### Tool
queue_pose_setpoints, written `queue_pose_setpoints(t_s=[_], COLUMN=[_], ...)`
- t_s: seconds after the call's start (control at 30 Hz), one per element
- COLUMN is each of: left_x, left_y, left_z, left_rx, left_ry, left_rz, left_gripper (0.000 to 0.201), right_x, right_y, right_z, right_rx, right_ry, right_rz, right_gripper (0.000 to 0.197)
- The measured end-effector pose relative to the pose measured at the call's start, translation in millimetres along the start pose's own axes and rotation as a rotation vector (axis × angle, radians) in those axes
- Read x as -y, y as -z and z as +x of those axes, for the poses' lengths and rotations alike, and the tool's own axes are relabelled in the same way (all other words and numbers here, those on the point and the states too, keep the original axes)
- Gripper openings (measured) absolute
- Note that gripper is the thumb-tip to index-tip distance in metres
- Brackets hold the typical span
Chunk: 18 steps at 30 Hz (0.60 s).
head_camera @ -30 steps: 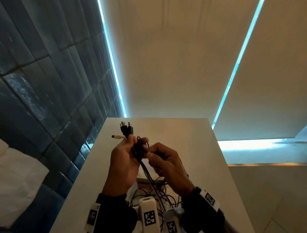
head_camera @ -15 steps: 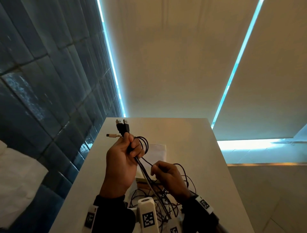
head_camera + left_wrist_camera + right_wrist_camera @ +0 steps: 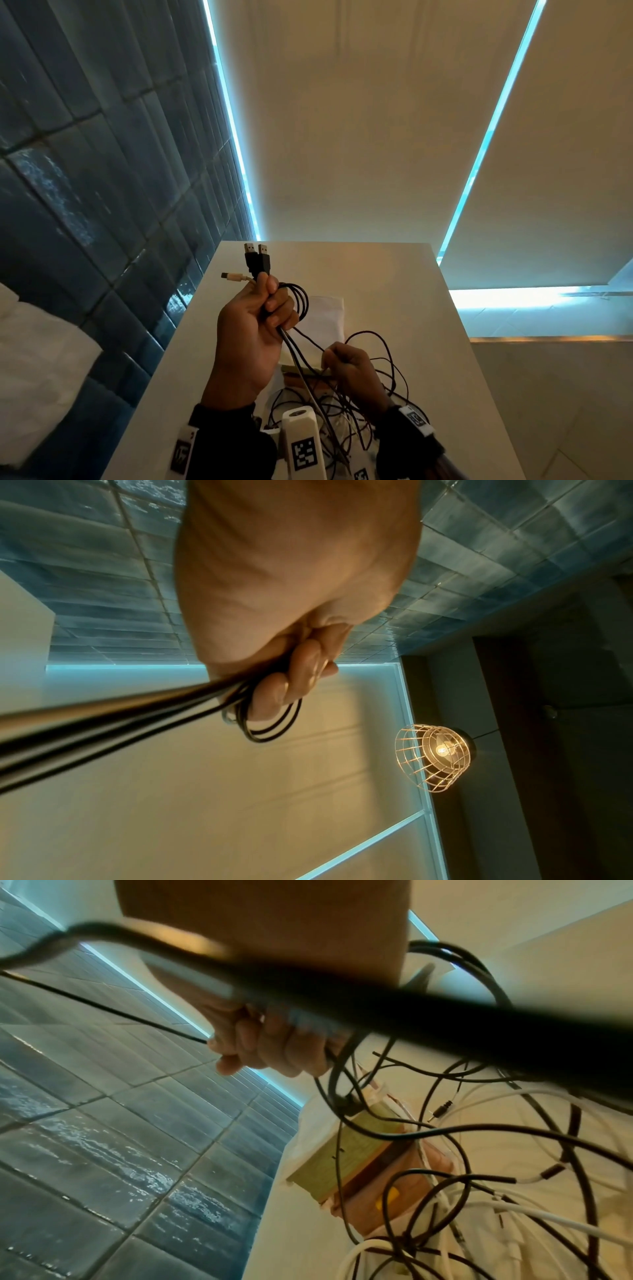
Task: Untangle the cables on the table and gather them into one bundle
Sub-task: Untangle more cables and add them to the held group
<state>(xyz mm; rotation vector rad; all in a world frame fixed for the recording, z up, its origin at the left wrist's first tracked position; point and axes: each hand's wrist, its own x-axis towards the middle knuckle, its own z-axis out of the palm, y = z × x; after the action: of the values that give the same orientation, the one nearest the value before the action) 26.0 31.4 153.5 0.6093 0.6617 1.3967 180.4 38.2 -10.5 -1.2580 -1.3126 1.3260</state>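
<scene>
Cables over a pale table, tiled wall at left.
The left hand (image 3: 255, 329) clenched the cables (image 3: 294, 301); the right hand (image 3: 352, 371) pinched one above the table (image 3: 394, 274).

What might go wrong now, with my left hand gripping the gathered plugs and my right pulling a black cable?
1. The right hand pulls a thin black cable through the tangle of cables; loops could tighten into knots.
2. Cables drape over the small box, which could be dragged.
3. The white plug beside the left hand could slip loose.
</scene>
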Motion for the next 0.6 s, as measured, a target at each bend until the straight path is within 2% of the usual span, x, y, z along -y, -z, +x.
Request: queue_pose_setpoints(t_s=[0.17,0.27,0.33,0.47,0.6], left_x=[-1,-3,-4,-2,0], left_y=[-1,1,1,-2,-5], left_z=[-1,0,0,1,1], left_rx=[0.009,-0.003,-0.008,-0.046,-0.104], left_ry=[-0.009,0.0,0.012,0.026,0.025], left_rz=[0.012,0.005,0.013,0.073,0.149], left_gripper=[0.024,0.023,0.024,0.03,0.032], right_x=[-11,6,31,94,132], right_y=[4,4,4,2,-4], right_z=[3,4,4,-1,-14], right_rx=[-0.071,-0.168,-0.221,-0.188,-0.097], right_ry=[-0.041,-0.065,-0.048,0.103,0.264], right_rz=[-0.079,-0.099,-0.032,0.172,0.198], right_gripper=[0.036,0.028,0.022,0.015,0.012])
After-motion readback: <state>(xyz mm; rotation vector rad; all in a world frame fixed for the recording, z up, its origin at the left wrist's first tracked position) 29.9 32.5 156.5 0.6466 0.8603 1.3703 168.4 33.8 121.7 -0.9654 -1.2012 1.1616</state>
